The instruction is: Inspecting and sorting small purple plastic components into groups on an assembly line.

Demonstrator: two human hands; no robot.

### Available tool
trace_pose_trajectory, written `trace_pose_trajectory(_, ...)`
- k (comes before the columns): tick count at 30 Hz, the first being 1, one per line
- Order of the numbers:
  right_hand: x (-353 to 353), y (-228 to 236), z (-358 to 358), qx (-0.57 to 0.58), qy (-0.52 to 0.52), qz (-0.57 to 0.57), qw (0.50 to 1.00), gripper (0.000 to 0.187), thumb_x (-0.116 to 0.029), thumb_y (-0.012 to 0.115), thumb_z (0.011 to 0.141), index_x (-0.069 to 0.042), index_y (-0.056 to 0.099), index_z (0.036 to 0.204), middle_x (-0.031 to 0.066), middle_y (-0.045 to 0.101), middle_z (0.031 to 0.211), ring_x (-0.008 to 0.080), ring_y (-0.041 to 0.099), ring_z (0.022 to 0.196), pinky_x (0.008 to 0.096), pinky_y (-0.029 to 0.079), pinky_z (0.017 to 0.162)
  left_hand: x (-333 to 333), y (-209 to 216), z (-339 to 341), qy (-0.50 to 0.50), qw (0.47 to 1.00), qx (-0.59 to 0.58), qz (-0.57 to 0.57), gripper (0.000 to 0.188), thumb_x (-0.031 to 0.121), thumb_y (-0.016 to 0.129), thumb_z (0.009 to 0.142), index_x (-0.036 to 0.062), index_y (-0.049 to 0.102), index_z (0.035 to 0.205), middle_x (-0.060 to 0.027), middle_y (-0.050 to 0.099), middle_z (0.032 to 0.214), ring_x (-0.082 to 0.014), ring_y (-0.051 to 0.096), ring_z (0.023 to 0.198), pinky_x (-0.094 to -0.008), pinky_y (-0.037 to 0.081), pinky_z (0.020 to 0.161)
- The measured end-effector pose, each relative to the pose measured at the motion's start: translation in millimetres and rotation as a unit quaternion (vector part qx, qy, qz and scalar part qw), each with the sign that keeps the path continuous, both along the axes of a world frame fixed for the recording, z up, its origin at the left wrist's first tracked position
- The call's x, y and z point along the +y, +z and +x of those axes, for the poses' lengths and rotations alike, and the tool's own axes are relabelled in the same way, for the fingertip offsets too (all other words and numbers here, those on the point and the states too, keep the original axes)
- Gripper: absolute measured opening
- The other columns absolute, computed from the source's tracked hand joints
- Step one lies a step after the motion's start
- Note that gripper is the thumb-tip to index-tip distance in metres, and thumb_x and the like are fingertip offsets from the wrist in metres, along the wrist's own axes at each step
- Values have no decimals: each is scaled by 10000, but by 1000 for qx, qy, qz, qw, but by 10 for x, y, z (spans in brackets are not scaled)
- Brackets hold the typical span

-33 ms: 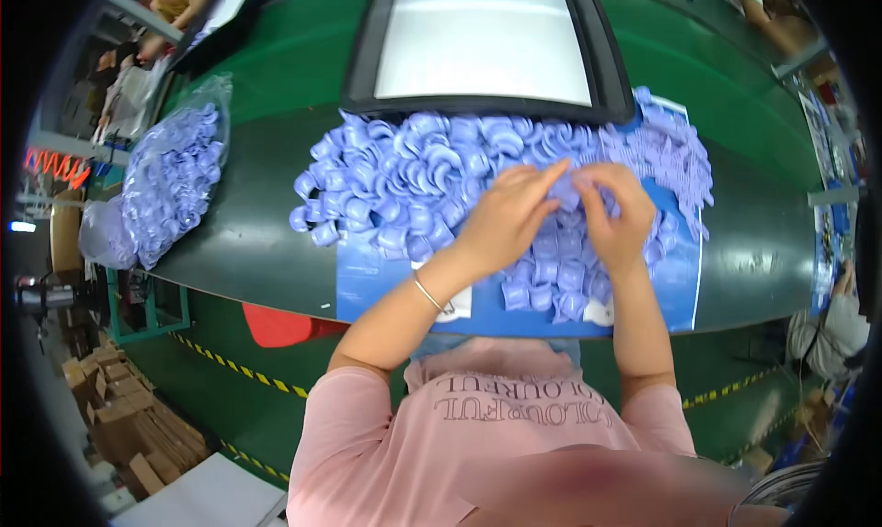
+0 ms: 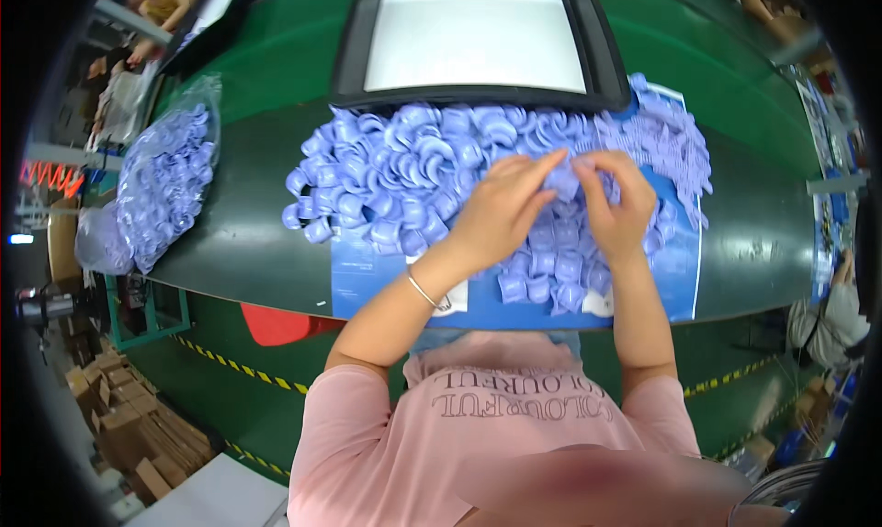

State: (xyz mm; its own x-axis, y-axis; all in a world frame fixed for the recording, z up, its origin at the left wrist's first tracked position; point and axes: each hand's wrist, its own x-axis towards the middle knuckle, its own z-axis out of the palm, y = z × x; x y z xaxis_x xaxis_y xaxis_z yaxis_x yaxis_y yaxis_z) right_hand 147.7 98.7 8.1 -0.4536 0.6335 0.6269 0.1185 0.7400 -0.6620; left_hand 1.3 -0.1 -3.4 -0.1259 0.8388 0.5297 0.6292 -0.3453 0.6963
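Over the table, my left hand (image 2: 503, 207) and my right hand (image 2: 617, 204) come close together with fingertips bent inward. Between them is a small lavender plastic piece (image 2: 559, 181), partly hidden by the fingers. Left of and beyond my hands spreads a heap of curved, glossy lavender plastic pieces (image 2: 395, 173). Under my hands, more squarish cupped pieces (image 2: 544, 262) lie in rough rows on a blue sheet (image 2: 377, 274). Thin, comb-like lavender parts (image 2: 657, 146) are piled beyond my right hand. A bangle circles my left wrist.
Behind the heap stands a black-framed tray (image 2: 473, 45) with a white bottom. A clear plastic bag (image 2: 170, 182) full of lavender pieces rests at the table's left end. Below the table's front edge is a red stool (image 2: 280, 325). Cardboard (image 2: 138, 430) is stacked at lower left.
The whole view has shifted slightly, so the table and tray sit a little higher. My hands stay together around the same small piece, with barely any finger movement.
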Motion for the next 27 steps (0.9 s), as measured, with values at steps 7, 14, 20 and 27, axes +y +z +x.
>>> trace_pose_trajectory(7,18,-34,-46,28,-11,-160,987,96,-53,688,832,18,644,879,77,671,808,122,638,711,245,505,659,-19,21,23,-21,997,-52,-52,392,26,639,839,43,580,1226,-144,646,1007,-267,628,920,-351,487,837)
trace_pose_trajectory(14,-143,21,-28,-5,7,-99,995,117,-19,708,810,6,645,904,68,664,841,111,617,742,231,489,676,-59,-33,35,0,984,-151,-92,320,68,651,867,15,590,1177,-119,665,1079,-182,659,940,-293,490,834)
trace_pose_trajectory(20,-80,120,-32,-25,-8,70,997,189,-24,747,744,-38,676,918,77,674,942,212,633,909,300,487,781,-41,-45,48,56,976,-198,-71,294,126,673,831,65,625,1115,-110,703,883,-292,618,923,-387,442,880)
trace_pose_trajectory(27,-55,74,-33,-131,-45,171,975,208,-103,765,720,-119,708,920,7,680,1033,229,587,1094,427,362,1000,-13,-79,60,68,991,-115,-28,300,92,678,818,70,626,1113,-105,703,838,-277,646,874,-397,433,941)
